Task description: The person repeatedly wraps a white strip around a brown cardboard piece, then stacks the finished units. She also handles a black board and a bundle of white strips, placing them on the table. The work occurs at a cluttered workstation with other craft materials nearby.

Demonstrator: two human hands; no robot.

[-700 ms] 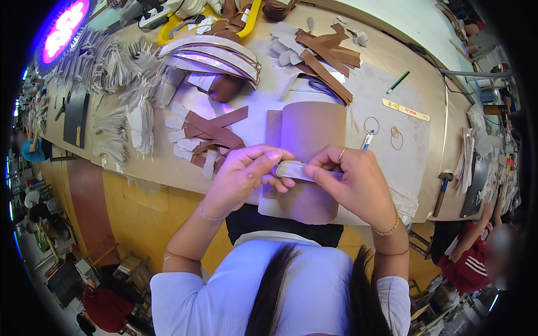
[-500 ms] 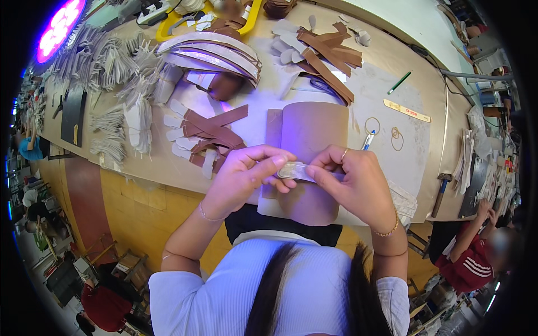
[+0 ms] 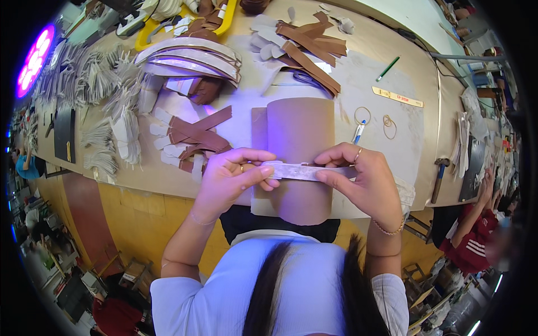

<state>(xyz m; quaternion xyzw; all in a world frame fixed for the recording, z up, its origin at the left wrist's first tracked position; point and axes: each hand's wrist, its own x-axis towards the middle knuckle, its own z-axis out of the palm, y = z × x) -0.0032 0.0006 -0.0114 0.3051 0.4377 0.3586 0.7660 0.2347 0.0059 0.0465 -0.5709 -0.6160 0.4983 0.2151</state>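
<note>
A narrow pale strip (image 3: 300, 172) is stretched level between my two hands. My left hand (image 3: 238, 175) pinches its left end between thumb and fingers. Further along, the thumb and fingers of my right hand (image 3: 361, 182) close on the right part of it, and a short length shows past the thumb. Below the strip stands a tan curved block (image 3: 301, 131) with a rounded top, at the table's near edge. Left of it lies a crossed pile of brown strips (image 3: 193, 134) with pale ends.
Curved pale-faced strips (image 3: 190, 59) are stacked at back left, near a yellow tray (image 3: 227, 22). More brown strips (image 3: 311, 45) lie at the back. On the right are a pen (image 3: 359, 132), rubber bands (image 3: 389, 127), a green pencil (image 3: 388, 69) and a hammer (image 3: 440, 179).
My hands have moved apart, and a longer length of the pale strip now shows between them. The left hand has shifted left, the right hand slightly right. The whole view has shifted a little.
</note>
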